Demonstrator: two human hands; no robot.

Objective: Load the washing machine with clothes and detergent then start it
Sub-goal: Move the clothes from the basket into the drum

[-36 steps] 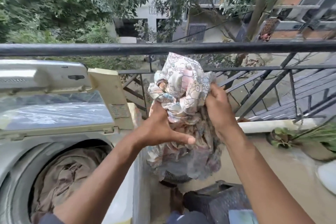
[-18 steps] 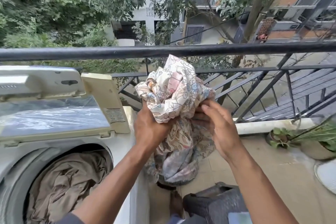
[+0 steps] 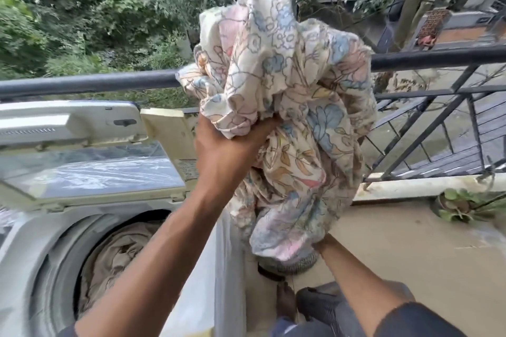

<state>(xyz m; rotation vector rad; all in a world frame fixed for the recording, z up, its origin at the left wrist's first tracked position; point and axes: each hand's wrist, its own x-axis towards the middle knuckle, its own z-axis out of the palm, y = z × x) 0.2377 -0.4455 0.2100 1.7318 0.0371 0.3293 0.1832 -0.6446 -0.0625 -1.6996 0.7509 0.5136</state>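
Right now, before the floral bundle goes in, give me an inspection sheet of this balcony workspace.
Surface: balcony floor, bare concrete.
Job's things: washing machine with lid raised; beige cloth already in drum; floral cloth held up beside machine. Detergent: nothing seen.
Clutter: dark basket, potted plant.
Grippers: left hand grips the bundle; right hand under its lower end, mostly hidden.
Cables: nothing seen.
Surroundings: black railing, trees, buildings.

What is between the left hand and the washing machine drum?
Nothing: in the head view only open air separates the left hand from the drum.
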